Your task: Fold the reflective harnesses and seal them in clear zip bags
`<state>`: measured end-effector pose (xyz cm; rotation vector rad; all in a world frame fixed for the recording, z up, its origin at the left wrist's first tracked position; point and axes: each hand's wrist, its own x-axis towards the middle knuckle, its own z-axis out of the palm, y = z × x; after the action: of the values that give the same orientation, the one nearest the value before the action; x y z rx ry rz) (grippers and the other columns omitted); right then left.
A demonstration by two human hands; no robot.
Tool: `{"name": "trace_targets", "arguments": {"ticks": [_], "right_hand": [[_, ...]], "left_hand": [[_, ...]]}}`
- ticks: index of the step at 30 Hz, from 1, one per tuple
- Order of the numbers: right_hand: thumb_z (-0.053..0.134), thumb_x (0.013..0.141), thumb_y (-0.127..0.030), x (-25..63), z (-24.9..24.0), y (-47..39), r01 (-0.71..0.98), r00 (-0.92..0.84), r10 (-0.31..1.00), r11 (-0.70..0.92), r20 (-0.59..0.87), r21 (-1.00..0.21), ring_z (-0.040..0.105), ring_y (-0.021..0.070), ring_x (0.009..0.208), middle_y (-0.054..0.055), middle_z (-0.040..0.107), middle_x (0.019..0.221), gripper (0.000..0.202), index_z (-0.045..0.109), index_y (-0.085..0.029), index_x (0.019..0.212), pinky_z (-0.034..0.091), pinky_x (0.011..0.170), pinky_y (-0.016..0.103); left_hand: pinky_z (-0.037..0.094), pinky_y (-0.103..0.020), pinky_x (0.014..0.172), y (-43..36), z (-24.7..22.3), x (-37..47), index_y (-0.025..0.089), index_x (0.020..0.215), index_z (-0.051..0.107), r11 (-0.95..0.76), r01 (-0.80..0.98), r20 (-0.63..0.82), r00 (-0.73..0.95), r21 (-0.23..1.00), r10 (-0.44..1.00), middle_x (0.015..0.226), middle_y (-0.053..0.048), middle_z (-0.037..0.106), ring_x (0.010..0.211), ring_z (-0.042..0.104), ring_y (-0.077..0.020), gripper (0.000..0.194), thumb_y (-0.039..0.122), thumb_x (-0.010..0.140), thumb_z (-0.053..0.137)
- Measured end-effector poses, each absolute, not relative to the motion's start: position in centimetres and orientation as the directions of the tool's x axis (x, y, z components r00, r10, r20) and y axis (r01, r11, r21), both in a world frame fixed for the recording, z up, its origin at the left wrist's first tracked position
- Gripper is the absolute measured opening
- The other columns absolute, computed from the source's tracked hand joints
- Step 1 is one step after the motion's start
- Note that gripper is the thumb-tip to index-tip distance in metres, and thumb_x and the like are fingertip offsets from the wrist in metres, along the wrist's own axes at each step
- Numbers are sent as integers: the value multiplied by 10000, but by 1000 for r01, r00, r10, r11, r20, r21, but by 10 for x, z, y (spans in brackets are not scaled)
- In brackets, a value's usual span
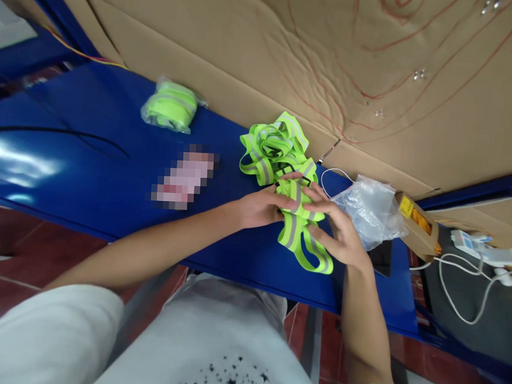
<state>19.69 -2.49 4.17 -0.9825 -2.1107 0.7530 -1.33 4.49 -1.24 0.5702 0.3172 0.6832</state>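
Blue tabletop [228, 244] below, my left hand [261, 208] pinches a green strap [293, 230] (grey-striped); my right hand [339, 234] touches it, whether gripping I can't tell.

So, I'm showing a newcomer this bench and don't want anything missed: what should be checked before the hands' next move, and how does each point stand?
1. Left hand has hold of the neon strap: ok, its thumb lies across the folded part.
2. Right hand is at the strap: ok, though how firmly it holds cannot be told.
3. Strap fully gathered in: not ok, a loose loop sticks out toward the person.
4. Strap free of the pile of straps: cannot tell, they overlap in this view.
5. Clear plastic bags nearby: ok, just beyond the right hand, probably within easy reach.
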Motion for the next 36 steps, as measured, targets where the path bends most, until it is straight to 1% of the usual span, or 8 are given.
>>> {"name": "trace_targets", "arguments": {"ticks": [3, 6, 10, 15, 18, 25, 31, 36], "right_hand": [[598, 1034, -280, 198, 34, -19, 332, -349, 875, 449, 335, -829, 525, 251, 1467, 26, 663, 1443, 214, 665, -315, 1234, 385, 1270, 534], [738, 948, -396, 199, 23, -11, 364, -212, 926, 371, 312, -854, 532, 258, 1446, 48, 596, 1508, 482, 579, -331, 1398, 410, 1247, 499], [849, 820, -493, 207, 20, -6, 369, -350, 934, 214, 79, -905, 507, 290, 1454, 48, 563, 1536, 684, 571, -316, 1419, 408, 1240, 476], [930, 713, -455, 219, 28, -8, 363, -459, 881, 70, -113, -929, 633, 293, 1260, 42, 670, 1366, 735, 620, -292, 1359, 534, 1072, 434], [948, 679, -446, 219, 31, -9, 342, -416, 899, 18, -134, -940, 662, 281, 1172, 34, 711, 1267, 693, 662, -275, 1287, 555, 1008, 411], [958, 644, -467, 201, 33, -12, 114, -29, 999, -37, -40, -993, 686, 192, 882, -9, 724, 1025, 550, 685, -261, 1075, 595, 791, 324], [956, 636, -480, 194, 27, -12, 287, 62, 997, 30, 50, -958, 647, 169, 818, -33, 680, 908, 523, 647, -250, 991, 572, 730, 298], [893, 729, -514, 200, 25, -13, 248, -5, 1000, 19, 18, -969, 646, 174, 739, -26, 669, 898, 498, 588, -267, 1034, 567, 618, 305]], "left_hand": [[521, -310, 827, 45, -10, -12, 338, 1296, 581, 579, -461, -110, 711, 672, 694, 1053, 41, 704, 913, 688, -169, 867, 108, 537, 930], [514, -308, 840, 45, -10, -14, 332, 1313, 495, 454, -382, -48, 721, 805, 691, 1096, 35, 676, 944, 682, -173, 926, 81, 527, 917], [512, -421, 1002, 43, -8, -18, 376, 1424, 382, 302, -235, -9, 775, 924, 632, 1326, -31, 576, 1205, 636, -272, 1039, 130, 564, 913], [255, -573, 1270, 38, -4, -15, 405, 1532, 334, 107, -181, 85, 806, 978, 586, 1650, -67, 243, 1611, 145, -384, 1181, 246, 544, 962], [242, -594, 1273, 37, -3, -13, 406, 1537, 338, 136, -210, 90, 800, 968, 593, 1654, -81, 259, 1627, 56, -393, 1200, 253, 538, 984], [491, -512, 1084, 29, 10, -3, 336, 1382, 480, 434, -381, -98, 649, 816, 754, 1453, -82, 543, 1294, 595, -327, 863, 271, 662, 951], [497, -441, 1058, 12, 9, 5, 234, 1276, 581, 498, -317, -223, 618, 807, 754, 1246, -68, 689, 1215, 643, -281, 728, 145, 647, 936], [547, -426, 927, 13, -4, 6, 177, 1146, 725, 681, -261, -230, 809, 685, 541, 1056, -92, 767, 1008, 725, -277, 520, 136, 660, 905]]}}
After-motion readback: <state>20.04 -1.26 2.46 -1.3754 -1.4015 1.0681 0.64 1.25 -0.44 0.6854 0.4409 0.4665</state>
